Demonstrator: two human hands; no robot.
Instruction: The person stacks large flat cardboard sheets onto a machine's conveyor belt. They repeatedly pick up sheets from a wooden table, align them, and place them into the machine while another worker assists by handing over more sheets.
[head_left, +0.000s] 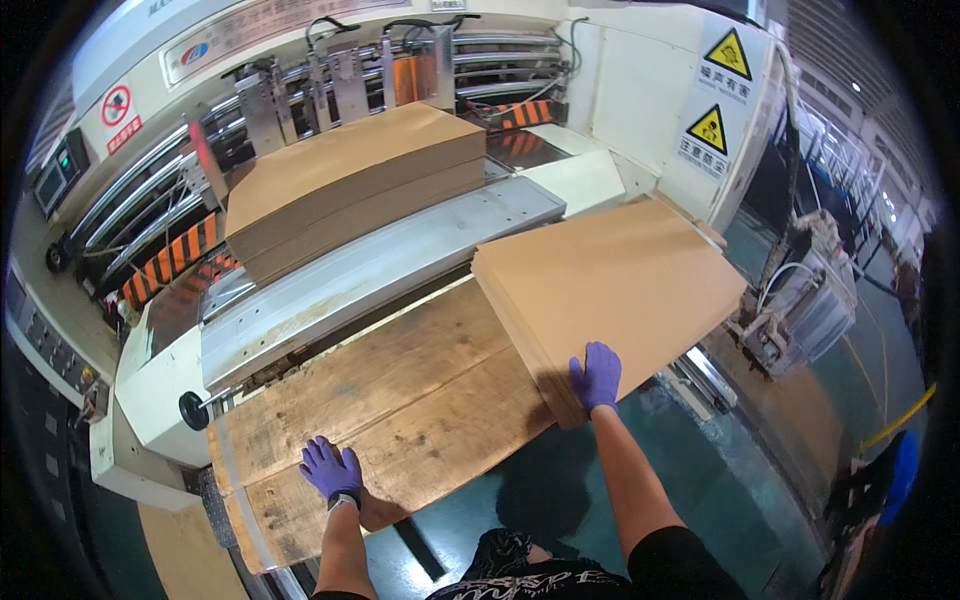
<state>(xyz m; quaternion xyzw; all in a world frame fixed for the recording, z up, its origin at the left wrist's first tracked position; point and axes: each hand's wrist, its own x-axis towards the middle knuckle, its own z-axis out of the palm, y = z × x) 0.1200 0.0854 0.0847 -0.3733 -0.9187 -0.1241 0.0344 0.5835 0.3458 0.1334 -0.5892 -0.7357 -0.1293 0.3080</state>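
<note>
My left hand (331,470), in a purple glove, lies flat with fingers spread on a worn wooden board (400,390). My right hand (597,377), gloved the same way, rests on the near corner of a stack of brown cardboard sheets (620,280); its fingers lie flat and grip nothing. That stack sits on the right part of the board, its sheet edges showing on the left side. A second, taller stack of cardboard sheets (360,165) stands in the machine's feed area, beyond a grey metal bar (390,275).
A large cream machine (640,90) with rollers and upright metal guides (345,90) spans the far side. A black knob (193,410) sticks out by the board's left end. At right stands a clear-covered metal unit (805,300). A yellow hose (900,418) runs over the green floor.
</note>
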